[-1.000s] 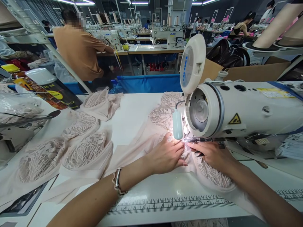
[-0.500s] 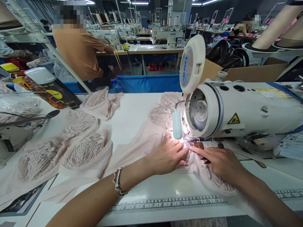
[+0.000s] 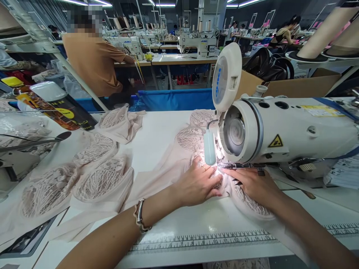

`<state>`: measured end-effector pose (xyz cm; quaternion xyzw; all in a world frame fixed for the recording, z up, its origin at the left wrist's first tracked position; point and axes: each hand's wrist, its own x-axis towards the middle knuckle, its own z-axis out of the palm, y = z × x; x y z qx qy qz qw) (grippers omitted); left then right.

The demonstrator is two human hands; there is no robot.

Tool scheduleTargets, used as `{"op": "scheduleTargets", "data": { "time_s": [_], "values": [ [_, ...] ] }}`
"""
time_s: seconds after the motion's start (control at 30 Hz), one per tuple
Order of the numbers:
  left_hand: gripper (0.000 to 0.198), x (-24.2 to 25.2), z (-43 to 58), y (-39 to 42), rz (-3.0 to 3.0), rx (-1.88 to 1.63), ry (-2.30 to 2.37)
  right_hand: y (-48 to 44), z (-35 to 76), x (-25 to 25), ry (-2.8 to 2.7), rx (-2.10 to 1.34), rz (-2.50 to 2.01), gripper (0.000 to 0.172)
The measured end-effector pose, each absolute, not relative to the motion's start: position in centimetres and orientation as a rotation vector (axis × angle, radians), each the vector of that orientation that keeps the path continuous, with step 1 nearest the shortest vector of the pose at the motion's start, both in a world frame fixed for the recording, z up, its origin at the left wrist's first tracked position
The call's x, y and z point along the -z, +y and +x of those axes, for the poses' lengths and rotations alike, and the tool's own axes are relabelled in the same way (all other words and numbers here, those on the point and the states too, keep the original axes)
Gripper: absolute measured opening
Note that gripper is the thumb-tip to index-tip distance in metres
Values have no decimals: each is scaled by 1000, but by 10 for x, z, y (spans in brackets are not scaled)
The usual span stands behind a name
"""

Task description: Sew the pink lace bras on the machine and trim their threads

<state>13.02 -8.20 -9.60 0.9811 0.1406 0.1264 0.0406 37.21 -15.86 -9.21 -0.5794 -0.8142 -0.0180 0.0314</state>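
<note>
A beige lace bra (image 3: 190,139) lies under the needle area of a white sewing machine (image 3: 280,127), its cups and bands spread over the table. On the fabric just left of the needle, my left hand (image 3: 198,185) rests flat with its fingers apart. My right hand (image 3: 258,186) is on the right side of the needle, index finger stretched towards it over a lace cup (image 3: 252,203). Under its curled fingers a small dark pointed tool (image 3: 237,182) sticks out; most of it is hidden. A pale green lamp (image 3: 209,147) lights the stitching spot, and the needle is obscured.
More lace bra pieces (image 3: 98,183) lie on the left. A spray can (image 3: 66,106) leans behind them. A printed ruler (image 3: 207,241) runs along the front edge. A cardboard box (image 3: 303,84) stands behind the machine. A person in a brown shirt (image 3: 89,63) sits ahead.
My right hand has shifted slightly left and up towards the needle, and the lace cup under it has moved the same way. My left hand has barely moved.
</note>
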Motion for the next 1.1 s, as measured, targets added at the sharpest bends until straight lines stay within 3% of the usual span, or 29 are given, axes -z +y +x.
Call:
{"op": "scheduleTargets", "data": {
  "time_s": [0.1, 0.2, 0.3, 0.5, 0.6, 0.7, 0.8, 0.83, 0.93, 1.1],
  "values": [
    [44, 99, 132, -84, 3016, -420, 451, -161, 379, 102, -2452, 263, -1679, 60],
    [41, 100, 134, -86, 3051, -460, 423, -162, 389, 114, -2437, 342, -1459, 63],
    [41, 97, 135, -85, 3043, -445, 431, -161, 393, 118, -2433, 317, -1367, 71],
    [46, 94, 132, -80, 2967, -377, 505, -155, 384, 105, -2468, 16, -1619, 70],
    [44, 96, 131, -85, 2944, -403, 543, -152, 381, 104, -2378, -150, -1690, 64],
    [30, 94, 132, -83, 2824, -384, 587, -152, 384, 104, -2357, -167, -1725, 56],
    [14, 85, 137, -54, 2382, -537, 953, -158, 393, 101, -2226, 203, -1877, 27],
    [10, 81, 138, -39, 2129, -677, 1175, -162, 397, 100, -2130, 381, -1918, 27],
    [22, 71, 138, 12, 1877, -836, 1399, -181, 398, 97, -1991, 658, -1849, 28],
    [45, 64, 122, 55, 1650, -952, 1348, -218, 348, 97, -2124, 99, -1655, 31]
  ]
}}
